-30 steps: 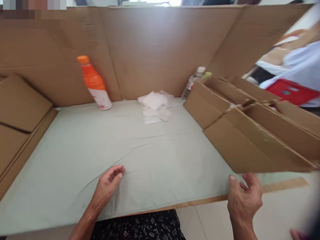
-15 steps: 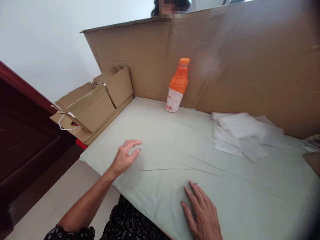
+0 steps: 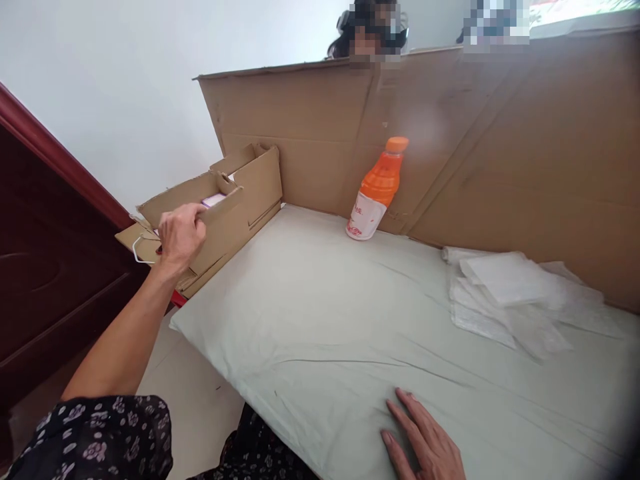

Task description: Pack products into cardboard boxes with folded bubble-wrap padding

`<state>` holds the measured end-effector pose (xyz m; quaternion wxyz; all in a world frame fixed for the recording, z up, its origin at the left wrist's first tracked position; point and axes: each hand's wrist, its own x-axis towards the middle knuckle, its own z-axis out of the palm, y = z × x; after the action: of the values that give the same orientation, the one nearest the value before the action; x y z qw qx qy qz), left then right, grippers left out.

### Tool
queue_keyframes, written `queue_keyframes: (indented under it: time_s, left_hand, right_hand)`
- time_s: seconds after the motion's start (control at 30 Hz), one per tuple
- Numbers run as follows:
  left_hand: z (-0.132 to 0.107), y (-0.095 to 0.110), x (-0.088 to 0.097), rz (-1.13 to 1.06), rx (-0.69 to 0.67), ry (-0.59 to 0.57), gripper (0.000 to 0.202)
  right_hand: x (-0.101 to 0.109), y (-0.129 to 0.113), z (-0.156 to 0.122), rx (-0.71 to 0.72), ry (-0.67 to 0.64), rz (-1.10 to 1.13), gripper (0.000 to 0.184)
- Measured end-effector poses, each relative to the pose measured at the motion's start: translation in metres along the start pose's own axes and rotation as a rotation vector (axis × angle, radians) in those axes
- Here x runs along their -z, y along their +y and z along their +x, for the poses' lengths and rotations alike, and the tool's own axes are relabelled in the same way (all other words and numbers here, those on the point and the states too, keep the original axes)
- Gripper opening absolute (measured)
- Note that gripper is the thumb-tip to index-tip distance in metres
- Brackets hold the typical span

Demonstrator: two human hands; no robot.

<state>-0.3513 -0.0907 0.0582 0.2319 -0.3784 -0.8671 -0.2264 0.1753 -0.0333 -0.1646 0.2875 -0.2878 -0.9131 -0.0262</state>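
Observation:
At the left, my left hand [image 3: 181, 230] is over the near wall of an open cardboard box [image 3: 220, 223]. Its knuckles are bent and most of the fingers are hidden, so I cannot tell whether they hold anything. Just past the hand, a small white and purple item [image 3: 214, 200] shows inside the box. My right hand [image 3: 425, 437] lies on the pale green cloth [image 3: 320, 313] with fingers spread and nothing in it.
An orange-capped bottle [image 3: 377, 190] with a white label stands by the cardboard partition [image 3: 295, 107]. Thin white plastic sheets [image 3: 510, 287] lie in a pile at the right. A white wire loop [image 3: 141, 250] sticks out by the box. Beyond the partition, a person's head [image 3: 367, 33] shows.
My left hand has moved from above the cloth up and left to the cardboard box. The right hand stays on the cloth. The view has shifted slightly.

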Motion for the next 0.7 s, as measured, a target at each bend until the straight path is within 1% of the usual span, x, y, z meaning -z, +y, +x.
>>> queue_keyframes:
  time_s: [0.07, 0.13, 0.2, 0.27, 0.37, 0.43, 0.47, 0.53, 0.57, 0.6, 0.63, 0.67, 0.7]
  left_hand:
    - [-0.025, 0.009, 0.004, -0.047, -0.121, 0.019, 0.030]
    - [-0.055, 0.026, 0.009, -0.116, -0.270, 0.017, 0.027]
    - [-0.086, 0.053, 0.015, -0.205, -0.397, -0.021, 0.026]
    - [-0.115, 0.084, 0.021, -0.330, -0.525, -0.070, 0.027]
    - [-0.151, 0.125, 0.032, -0.501, -0.732, -0.105, 0.035]
    - [-0.168, 0.139, 0.042, -0.575, -0.816, -0.115, 0.042]
    - [-0.174, 0.140, 0.046, -0.601, -0.830, -0.109, 0.046]
    - [-0.186, 0.133, 0.052, -0.624, -0.798, -0.055, 0.052]
    - [-0.192, 0.126, 0.052, -0.625, -0.745, -0.010, 0.054]
    - [-0.197, 0.117, 0.049, -0.623, -0.660, 0.034, 0.055]
    - [-0.202, 0.108, 0.044, -0.627, -0.548, 0.062, 0.055]
    - [-0.207, 0.099, 0.036, -0.640, -0.412, 0.060, 0.054]
    - [-0.210, 0.092, 0.024, -0.666, -0.264, 0.012, 0.055]
  right_hand:
    - [-0.001, 0.000, 0.001, -0.006, 0.005, 0.000, 0.039]
    - [-0.001, 0.000, 0.002, -0.024, 0.010, 0.005, 0.038]
    - [0.000, -0.002, 0.005, -0.044, 0.008, 0.014, 0.037]
    - [0.002, -0.005, 0.006, -0.066, -0.015, 0.032, 0.036]
    - [0.008, -0.012, 0.004, -0.105, -0.057, 0.072, 0.034]
    - [0.014, -0.017, -0.001, -0.154, -0.068, 0.109, 0.033]
    - [0.017, -0.019, -0.003, -0.192, -0.068, 0.131, 0.032]
    - [0.026, -0.021, -0.008, -0.290, -0.059, 0.177, 0.031]
    - [0.030, -0.022, -0.009, -0.337, -0.047, 0.201, 0.031]
    - [0.035, -0.022, -0.008, -0.377, -0.034, 0.229, 0.032]
    - [0.039, -0.022, -0.005, -0.407, -0.024, 0.263, 0.033]
    - [0.043, -0.021, 0.000, -0.427, -0.023, 0.307, 0.035]
    - [0.046, -0.021, 0.007, -0.441, -0.032, 0.358, 0.037]
